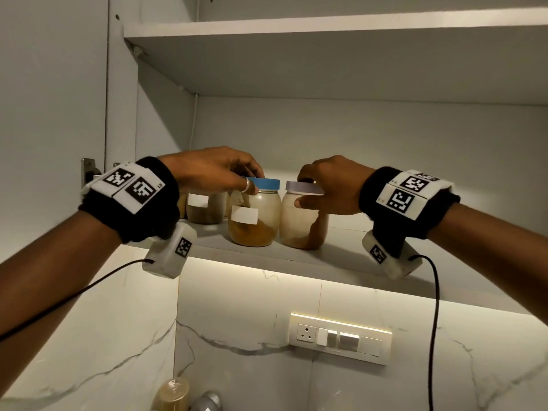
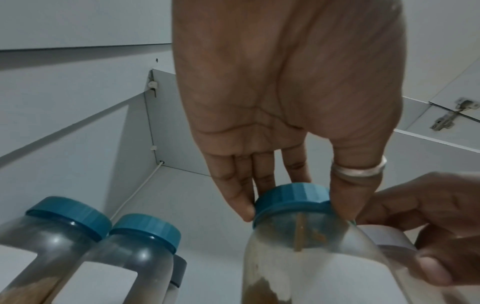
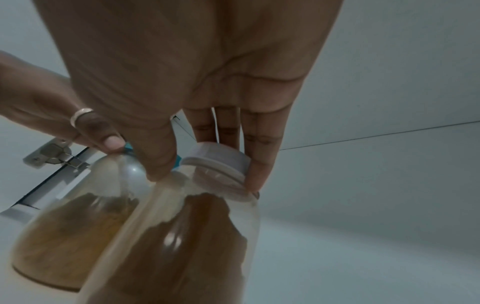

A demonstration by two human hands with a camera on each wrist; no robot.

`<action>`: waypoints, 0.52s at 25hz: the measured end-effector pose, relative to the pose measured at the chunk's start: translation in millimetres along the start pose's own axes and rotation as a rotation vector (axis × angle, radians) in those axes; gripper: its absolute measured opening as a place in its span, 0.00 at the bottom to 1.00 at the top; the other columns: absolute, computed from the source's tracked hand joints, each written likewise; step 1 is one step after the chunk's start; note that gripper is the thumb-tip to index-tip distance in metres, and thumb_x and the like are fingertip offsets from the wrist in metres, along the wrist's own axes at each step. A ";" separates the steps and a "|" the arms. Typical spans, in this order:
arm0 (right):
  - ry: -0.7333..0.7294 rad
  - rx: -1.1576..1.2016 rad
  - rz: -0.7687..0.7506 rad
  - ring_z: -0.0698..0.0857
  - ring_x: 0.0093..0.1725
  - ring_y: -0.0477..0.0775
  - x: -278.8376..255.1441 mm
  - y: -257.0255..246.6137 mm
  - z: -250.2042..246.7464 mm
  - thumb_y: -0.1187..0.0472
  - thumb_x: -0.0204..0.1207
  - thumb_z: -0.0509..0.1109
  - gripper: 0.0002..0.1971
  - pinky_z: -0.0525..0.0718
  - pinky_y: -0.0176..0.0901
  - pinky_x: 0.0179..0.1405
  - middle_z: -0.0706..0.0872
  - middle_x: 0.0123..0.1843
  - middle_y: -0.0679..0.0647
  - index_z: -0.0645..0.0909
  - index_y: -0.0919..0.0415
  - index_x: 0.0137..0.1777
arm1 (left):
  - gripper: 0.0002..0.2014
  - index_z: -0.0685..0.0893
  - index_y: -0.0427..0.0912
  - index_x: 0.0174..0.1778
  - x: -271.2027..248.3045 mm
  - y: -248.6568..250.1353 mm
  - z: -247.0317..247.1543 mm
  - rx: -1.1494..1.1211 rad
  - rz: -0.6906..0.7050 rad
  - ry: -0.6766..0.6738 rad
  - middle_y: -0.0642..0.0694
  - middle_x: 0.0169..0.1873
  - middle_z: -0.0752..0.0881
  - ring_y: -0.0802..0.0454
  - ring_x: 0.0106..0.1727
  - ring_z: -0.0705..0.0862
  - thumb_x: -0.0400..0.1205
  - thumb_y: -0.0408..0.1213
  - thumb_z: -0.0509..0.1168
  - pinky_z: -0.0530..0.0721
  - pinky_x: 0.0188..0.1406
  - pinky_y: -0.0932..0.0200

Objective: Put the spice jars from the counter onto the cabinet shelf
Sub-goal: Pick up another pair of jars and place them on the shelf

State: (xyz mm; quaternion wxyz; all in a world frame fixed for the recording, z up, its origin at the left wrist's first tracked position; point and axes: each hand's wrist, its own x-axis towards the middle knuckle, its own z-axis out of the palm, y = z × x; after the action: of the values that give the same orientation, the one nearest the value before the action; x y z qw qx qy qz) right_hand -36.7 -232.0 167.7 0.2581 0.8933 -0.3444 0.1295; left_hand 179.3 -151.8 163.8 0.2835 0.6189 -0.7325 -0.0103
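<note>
Head view: both jars stand upright, side by side, at the front of the cabinet shelf (image 1: 261, 256), long axes vertical, directly below the fingertips. Left hand (image 1: 207, 170) pinches the blue-lidded spice jar (image 1: 254, 215) by its lid from 12 o'clock. Right hand (image 1: 329, 185), at 3 o'clock from it, grips the lavender-lidded spice jar (image 1: 302, 221) likewise; release looks imminent.

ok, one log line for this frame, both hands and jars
left hand: grips blue-lid jar by lid | right hand: grips lilac-lid jar by lid | both jars on cabinet shelf, side by side
</note>
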 end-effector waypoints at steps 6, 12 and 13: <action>-0.052 0.054 0.024 0.79 0.69 0.58 -2.2 7.4 -12.5 0.38 0.76 0.69 0.35 0.78 0.53 0.69 0.79 0.74 0.55 0.67 0.55 0.78 | 0.23 0.77 0.54 0.70 0.7 25.1 -13.1 0.334 0.021 -0.039 0.56 0.69 0.79 0.58 0.65 0.75 0.78 0.51 0.70 0.72 0.63 0.59; -0.204 -0.091 0.036 0.87 0.56 0.57 10.3 1.9 -22.5 0.43 0.71 0.76 0.31 0.86 0.53 0.60 0.86 0.64 0.53 0.77 0.54 0.72 | 0.29 0.75 0.50 0.76 13.1 44.2 -7.9 0.689 0.025 -0.105 0.51 0.67 0.83 0.50 0.65 0.81 0.78 0.44 0.73 0.77 0.65 0.54; -0.196 -0.105 0.026 0.88 0.54 0.56 16.2 1.1 -17.1 0.44 0.71 0.77 0.29 0.87 0.53 0.58 0.87 0.61 0.53 0.78 0.55 0.70 | 0.29 0.76 0.50 0.75 16.4 43.3 -6.4 0.715 0.039 -0.094 0.51 0.66 0.84 0.51 0.64 0.82 0.78 0.43 0.73 0.77 0.64 0.54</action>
State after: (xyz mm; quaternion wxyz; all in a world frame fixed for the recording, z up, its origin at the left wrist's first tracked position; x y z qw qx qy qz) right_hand -26.6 -232.2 189.0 0.2681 0.8824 -0.3858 0.0267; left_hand 141.8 -154.5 191.6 0.0153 0.6638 -0.7135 0.2236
